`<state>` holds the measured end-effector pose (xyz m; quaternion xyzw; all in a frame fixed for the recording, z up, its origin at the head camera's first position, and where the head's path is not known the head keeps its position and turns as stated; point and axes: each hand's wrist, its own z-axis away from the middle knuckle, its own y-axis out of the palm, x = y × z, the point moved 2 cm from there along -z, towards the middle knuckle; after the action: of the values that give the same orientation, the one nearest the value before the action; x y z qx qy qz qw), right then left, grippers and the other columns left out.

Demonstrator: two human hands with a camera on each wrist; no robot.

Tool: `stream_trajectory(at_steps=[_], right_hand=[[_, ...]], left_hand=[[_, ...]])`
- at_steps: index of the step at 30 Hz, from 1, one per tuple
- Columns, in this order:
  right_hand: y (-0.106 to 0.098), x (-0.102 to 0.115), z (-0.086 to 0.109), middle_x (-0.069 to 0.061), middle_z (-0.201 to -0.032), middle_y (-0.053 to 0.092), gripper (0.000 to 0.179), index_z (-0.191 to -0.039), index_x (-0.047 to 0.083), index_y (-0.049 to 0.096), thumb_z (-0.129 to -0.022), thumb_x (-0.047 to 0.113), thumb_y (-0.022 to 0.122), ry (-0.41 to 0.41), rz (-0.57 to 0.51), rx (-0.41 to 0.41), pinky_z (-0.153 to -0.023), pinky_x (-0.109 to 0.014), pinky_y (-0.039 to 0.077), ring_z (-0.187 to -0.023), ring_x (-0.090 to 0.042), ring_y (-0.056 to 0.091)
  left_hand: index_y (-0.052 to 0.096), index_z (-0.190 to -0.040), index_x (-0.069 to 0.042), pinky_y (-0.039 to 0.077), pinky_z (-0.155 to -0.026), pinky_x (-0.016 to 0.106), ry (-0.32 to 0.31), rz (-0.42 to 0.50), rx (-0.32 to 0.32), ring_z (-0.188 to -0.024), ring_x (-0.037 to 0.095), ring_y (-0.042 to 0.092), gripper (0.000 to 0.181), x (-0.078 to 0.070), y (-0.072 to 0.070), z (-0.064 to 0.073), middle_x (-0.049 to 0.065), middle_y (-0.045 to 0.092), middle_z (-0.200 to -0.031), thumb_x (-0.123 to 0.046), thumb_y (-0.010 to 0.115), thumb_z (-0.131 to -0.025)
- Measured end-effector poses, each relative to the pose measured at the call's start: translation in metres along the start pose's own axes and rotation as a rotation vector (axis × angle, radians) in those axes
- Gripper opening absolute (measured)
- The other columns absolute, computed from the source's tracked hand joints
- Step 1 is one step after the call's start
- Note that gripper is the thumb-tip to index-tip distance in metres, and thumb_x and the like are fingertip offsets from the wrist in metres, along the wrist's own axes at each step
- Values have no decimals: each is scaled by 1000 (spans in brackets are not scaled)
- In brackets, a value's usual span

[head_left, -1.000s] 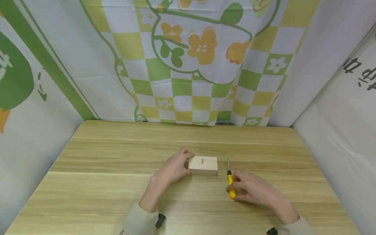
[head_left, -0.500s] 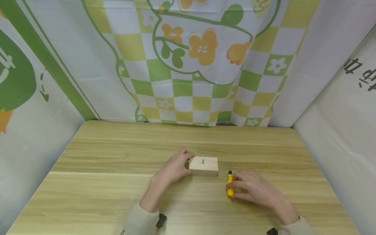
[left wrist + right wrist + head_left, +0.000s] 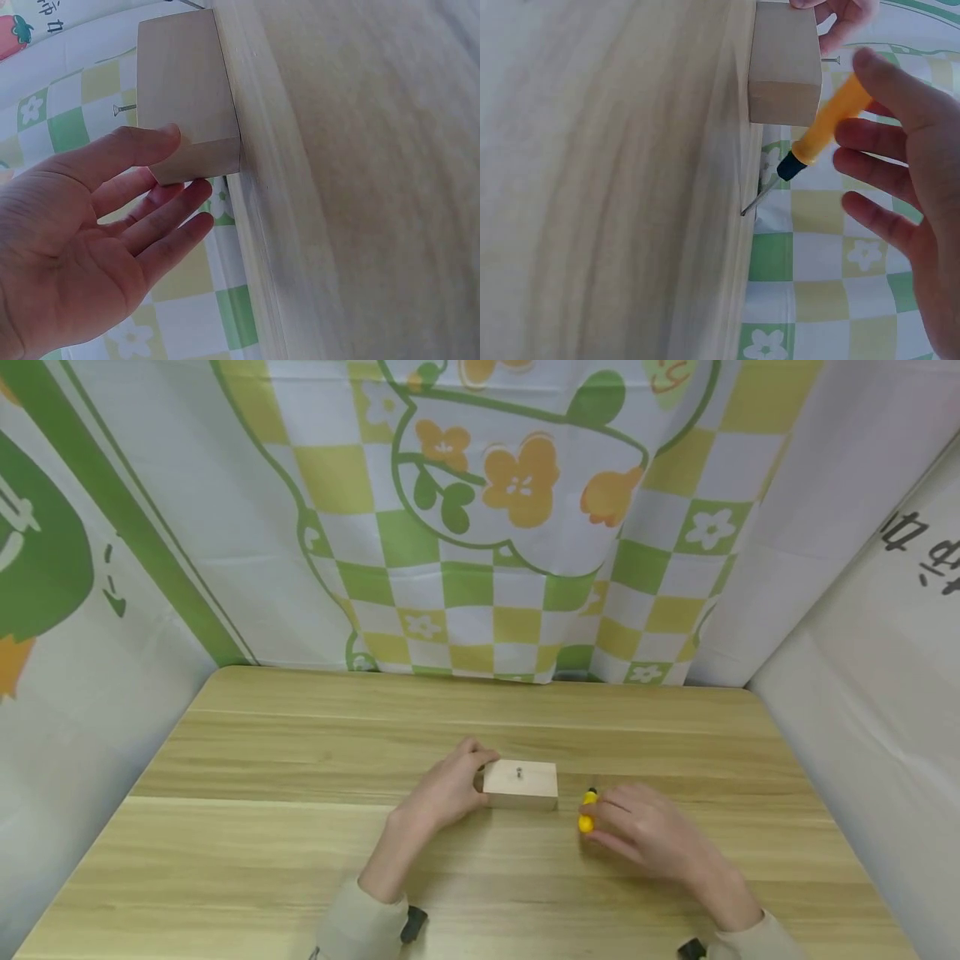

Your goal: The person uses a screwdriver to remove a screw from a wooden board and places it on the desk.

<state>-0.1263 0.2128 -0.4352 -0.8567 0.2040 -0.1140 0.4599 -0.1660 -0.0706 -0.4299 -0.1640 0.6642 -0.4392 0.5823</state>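
Note:
A pale wooden block [image 3: 521, 779] lies on the table, with a screw [image 3: 519, 772] standing upright out of its top face. My left hand [image 3: 444, 787] grips the block's left end, thumb on the near side and fingers at the far side. To the right of the block, my right hand [image 3: 645, 828] pinches the yellow handle of a screwdriver [image 3: 832, 120] between thumb and fingers. The right wrist view shows its handle tilted up and its metal tip right at the table surface, close beside the block. From the head, the shaft is mostly hidden.
The wood-grain table [image 3: 300, 860] ends at a back edge below a green and yellow checked curtain [image 3: 517, 610]. White printed cloth walls [image 3: 862, 693] stand along the left and right sides.
My right hand has tipped the screwdriver from lying nearly flat to a steep tilt, handle end raised, and moved slightly away from me. The left hand and block have stayed put.

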Motion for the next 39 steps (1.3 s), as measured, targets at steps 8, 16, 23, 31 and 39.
stream_trajectory(at_steps=[8, 16, 23, 31, 39], right_hand=[[-5, -4, -11, 2, -94, 71, 33, -99, 10, 74, -101, 37, 55, -2, 80, -139, -71, -31, 58, -80, -13, 67], [-9, -5, -18, -3, -90, 75, 36, -96, 8, 75, -100, 38, 55, 49, 106, -188, -66, -28, 59, -76, -15, 71], [-15, -7, -27, -4, -84, 75, 34, -93, 5, 75, -99, 35, 58, 64, 113, -282, -58, -24, 57, -65, -15, 71], [-20, -7, -39, -3, -79, 74, 37, -93, 5, 74, -100, 37, 58, 98, 78, -346, -52, -19, 53, -59, -12, 68], [-24, -5, -60, -3, -82, 74, 33, -95, 3, 73, -98, 34, 62, 85, 17, -379, -56, -18, 55, -64, -13, 70]], left_hand=[[57, -137, -3, 51, -81, 33, 1, 2, -4, -99, 18, 56, 61, -1, -1, 1, 8, 55, -123, -6, 80, -80], [57, -137, -3, 51, -80, 33, 7, 15, -6, -99, 18, 56, 62, -1, 1, 1, 8, 55, -122, -6, 80, -80], [56, -138, -3, 50, -80, 33, 4, 28, -1, -99, 18, 56, 62, 1, 2, 0, 8, 55, -122, -4, 80, -80], [56, -138, -3, 51, -83, 34, -1, 37, -1, -102, 19, 56, 62, 1, 2, 0, 7, 54, -123, -4, 80, -80], [56, -138, -3, 51, -84, 35, -5, 38, -3, -103, 20, 57, 63, 1, 2, 0, 8, 54, -124, -5, 80, -80]])
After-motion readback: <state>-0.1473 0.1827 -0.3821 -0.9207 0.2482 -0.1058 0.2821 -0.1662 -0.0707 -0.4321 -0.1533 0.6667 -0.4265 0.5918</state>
